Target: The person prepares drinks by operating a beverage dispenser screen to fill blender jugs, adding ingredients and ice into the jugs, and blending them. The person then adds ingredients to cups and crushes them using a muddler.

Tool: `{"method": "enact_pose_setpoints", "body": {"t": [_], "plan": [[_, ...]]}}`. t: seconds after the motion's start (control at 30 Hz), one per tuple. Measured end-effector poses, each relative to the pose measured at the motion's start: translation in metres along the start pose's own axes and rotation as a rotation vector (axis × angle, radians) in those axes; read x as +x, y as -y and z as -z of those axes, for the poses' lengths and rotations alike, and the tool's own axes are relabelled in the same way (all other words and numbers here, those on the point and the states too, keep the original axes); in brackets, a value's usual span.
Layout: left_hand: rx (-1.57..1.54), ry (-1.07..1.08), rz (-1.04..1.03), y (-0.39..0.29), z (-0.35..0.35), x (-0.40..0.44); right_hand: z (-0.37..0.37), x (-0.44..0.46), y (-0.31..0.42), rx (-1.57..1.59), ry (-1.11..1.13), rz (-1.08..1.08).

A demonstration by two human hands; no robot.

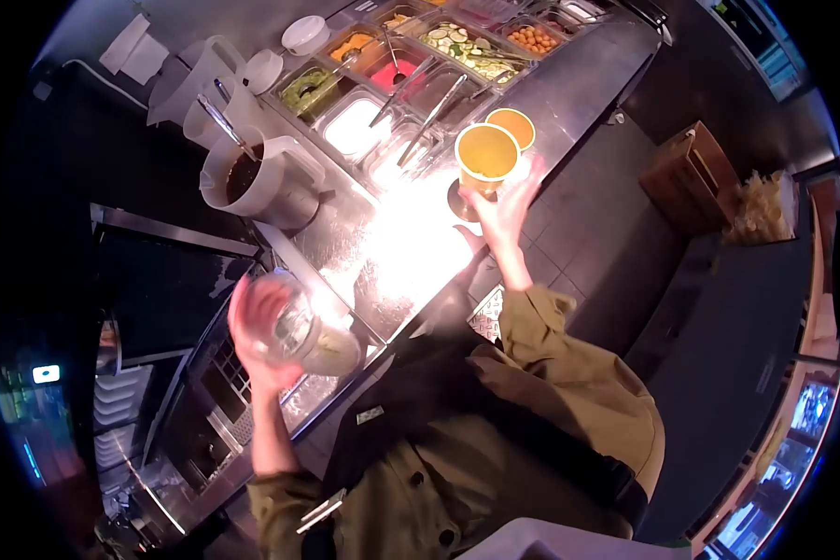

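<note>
My left hand (252, 336) is wrapped around a clear round container (331, 350), held tilted at the counter's near left edge. Motion blurs the container, and I cannot make out what is inside it. My right hand (506, 213) grips a yellow paper cup (487, 152) from its near side, thumb on the left and fingers on the right. Yellowish contents show through the cup's open top. Just behind it is a second round yellow cup or lid (513, 126), partly hidden by the first.
Metal pans of food, including sliced vegetables (471, 51) and chickpeas (532, 39), line the back of the steel counter (588, 70). A white pitcher (280, 173) of dark liquid stands at left. Glare whitens the counter's middle. A cardboard box (686, 182) sits at right.
</note>
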State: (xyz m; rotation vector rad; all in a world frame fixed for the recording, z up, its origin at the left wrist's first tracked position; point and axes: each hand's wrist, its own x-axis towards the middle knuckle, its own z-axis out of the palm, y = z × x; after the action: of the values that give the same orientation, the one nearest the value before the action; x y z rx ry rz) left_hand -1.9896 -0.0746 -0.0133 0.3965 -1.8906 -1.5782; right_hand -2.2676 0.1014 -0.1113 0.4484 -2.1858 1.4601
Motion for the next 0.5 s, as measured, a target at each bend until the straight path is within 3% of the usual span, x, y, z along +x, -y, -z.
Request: {"method": "enact_pose_setpoints", "body": {"t": [0.07, 0.13, 0.2, 0.27, 0.33, 0.43, 0.5], "plan": [[-0.162, 0.195, 0.19, -0.013, -0.027, 0.035, -0.025, 0.01, -0.016, 0.248, 0.148, -0.147], [-0.165, 0.387, 0.375, -0.032, -0.048, 0.066, -0.011, 0.02, 0.027, 0.347, 0.354, -0.105], [-0.224, 0.612, 0.47, -0.034, -0.047, 0.087, -0.018, 0.0, 0.025, 0.404, 0.471, 0.268], [-0.047, 0.744, 0.578, -0.042, -0.037, 0.095, -0.025, -0.023, 0.041, 0.415, 0.498, 0.476], [0.261, 0.751, 0.691, -0.064, -0.032, 0.093, -0.025, -0.041, 0.066, 0.436, 0.653, 0.432], [0.561, 0.783, 0.806, -0.08, -0.007, 0.086, -0.042, -0.064, 0.096, 0.555, 0.802, 0.672], [0.565, 0.839, 0.991, -0.09, 0.007, 0.085, -0.049, -0.088, 0.124, 0.714, 0.869, 0.583]]}}
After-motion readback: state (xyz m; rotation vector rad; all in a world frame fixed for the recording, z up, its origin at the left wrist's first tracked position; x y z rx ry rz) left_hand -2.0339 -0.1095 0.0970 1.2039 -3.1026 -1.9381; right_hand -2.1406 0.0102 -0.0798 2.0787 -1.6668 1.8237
